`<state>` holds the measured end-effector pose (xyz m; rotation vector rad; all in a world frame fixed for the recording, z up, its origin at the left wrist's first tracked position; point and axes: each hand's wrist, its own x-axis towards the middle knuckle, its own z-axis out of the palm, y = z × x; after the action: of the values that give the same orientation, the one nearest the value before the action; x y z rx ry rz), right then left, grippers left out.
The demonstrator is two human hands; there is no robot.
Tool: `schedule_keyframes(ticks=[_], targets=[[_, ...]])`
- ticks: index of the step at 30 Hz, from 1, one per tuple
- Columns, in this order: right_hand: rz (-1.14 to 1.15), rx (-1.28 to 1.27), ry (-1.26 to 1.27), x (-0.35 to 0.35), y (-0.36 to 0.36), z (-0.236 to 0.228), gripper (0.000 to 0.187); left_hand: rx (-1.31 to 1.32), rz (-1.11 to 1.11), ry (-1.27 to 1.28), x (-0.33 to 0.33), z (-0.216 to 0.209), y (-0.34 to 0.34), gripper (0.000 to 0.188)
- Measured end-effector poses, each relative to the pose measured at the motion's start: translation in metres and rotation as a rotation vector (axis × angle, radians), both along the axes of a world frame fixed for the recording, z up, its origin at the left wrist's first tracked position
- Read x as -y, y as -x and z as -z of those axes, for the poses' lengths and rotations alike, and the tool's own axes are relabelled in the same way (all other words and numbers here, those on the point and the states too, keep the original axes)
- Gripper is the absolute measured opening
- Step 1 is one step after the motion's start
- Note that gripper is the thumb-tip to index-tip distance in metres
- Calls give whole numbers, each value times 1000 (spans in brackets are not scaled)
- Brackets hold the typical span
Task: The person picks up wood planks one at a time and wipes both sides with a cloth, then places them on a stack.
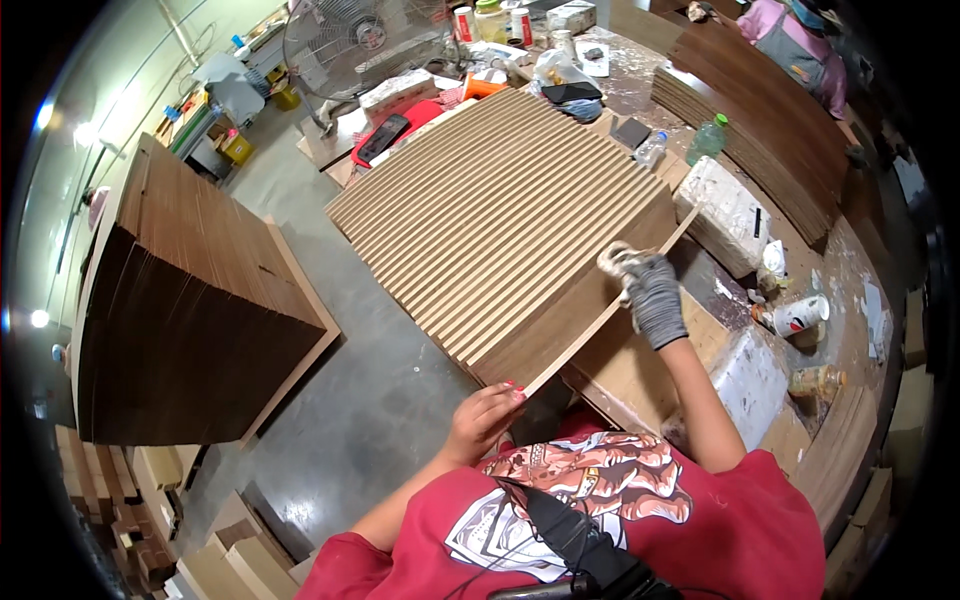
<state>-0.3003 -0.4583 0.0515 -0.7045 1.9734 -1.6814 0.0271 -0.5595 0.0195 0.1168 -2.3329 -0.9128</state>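
Note:
My bare left hand pinches the near end of a wooden board, whose pale long edge faces up. My right hand, in a grey knit glove, is closed on a whitish rag and presses it to that edge, about two thirds of the way along. Just beyond the board lies a stack of boards, staggered so that their pale edges show as stripes. The fingertips inside the rag are hidden.
A foam block and a white block stand right of the board. Nearby are a green-capped bottle and a can. A tall brown board stack stands left, a fan behind. Another person works far right.

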Motion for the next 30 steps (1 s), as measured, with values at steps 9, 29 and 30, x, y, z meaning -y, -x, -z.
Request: schedule_keyframes(ticks=[9,29,30], targets=[[-432,-555,-104,-31,-147,-5,19,201,97,-318,-8,9,21,28],[263,-670,-324,-61,235,101,32,329,258,-502,-17,34,21,55],[258,-801,-361,-59,248,104,31,323,259,-496,-17,36,20,55]])
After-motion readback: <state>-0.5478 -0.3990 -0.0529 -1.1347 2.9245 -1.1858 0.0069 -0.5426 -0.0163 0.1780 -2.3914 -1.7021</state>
